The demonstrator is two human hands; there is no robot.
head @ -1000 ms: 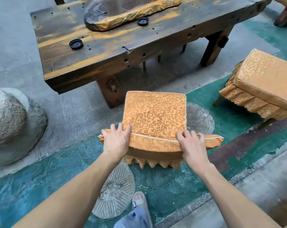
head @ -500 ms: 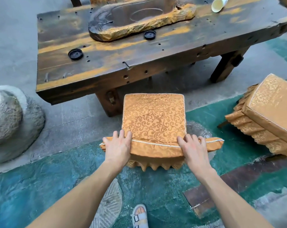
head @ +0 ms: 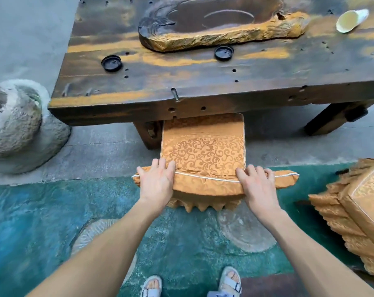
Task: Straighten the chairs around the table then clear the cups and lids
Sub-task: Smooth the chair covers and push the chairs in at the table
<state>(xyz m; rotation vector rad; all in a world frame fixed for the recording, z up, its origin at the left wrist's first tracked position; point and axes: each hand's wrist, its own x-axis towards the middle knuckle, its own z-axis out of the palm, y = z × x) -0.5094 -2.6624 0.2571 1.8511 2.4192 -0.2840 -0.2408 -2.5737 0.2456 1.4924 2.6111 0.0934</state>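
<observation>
Chair (head: 203,146) (seat under table (head: 181,86)) has both hands' grip clamped on backrest top.

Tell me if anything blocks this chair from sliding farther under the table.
Nothing visible does. The chair, held by the left hand and right hand, has its front edge just under the table edge, with the table leg close beside its left.

Chair (head: 203,146) front under table (head: 181,82) edge; two lids (head: 111,63), cup (head: 351,20) on top.
</observation>
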